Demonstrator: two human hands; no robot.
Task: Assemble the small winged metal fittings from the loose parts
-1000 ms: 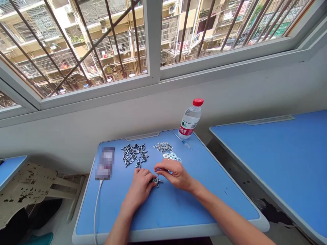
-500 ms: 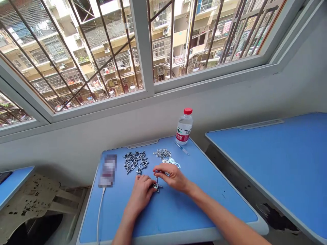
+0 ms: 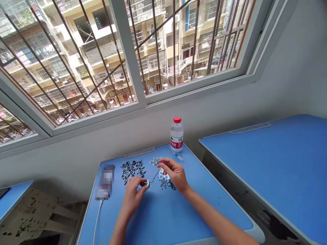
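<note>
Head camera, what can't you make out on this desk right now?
All in the head view:
- Blurred patch: pixelation hides what it is.
- Metal part: left hand hides much of it.
- Washers: right hand covers some.
- Metal pile: too small to count.
- Thin tool: too small to identify.
- Cable: cut off by the bottom edge.

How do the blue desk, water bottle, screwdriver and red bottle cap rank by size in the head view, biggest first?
Blue desk, then water bottle; the screwdriver and red bottle cap look too close to rank.
</note>
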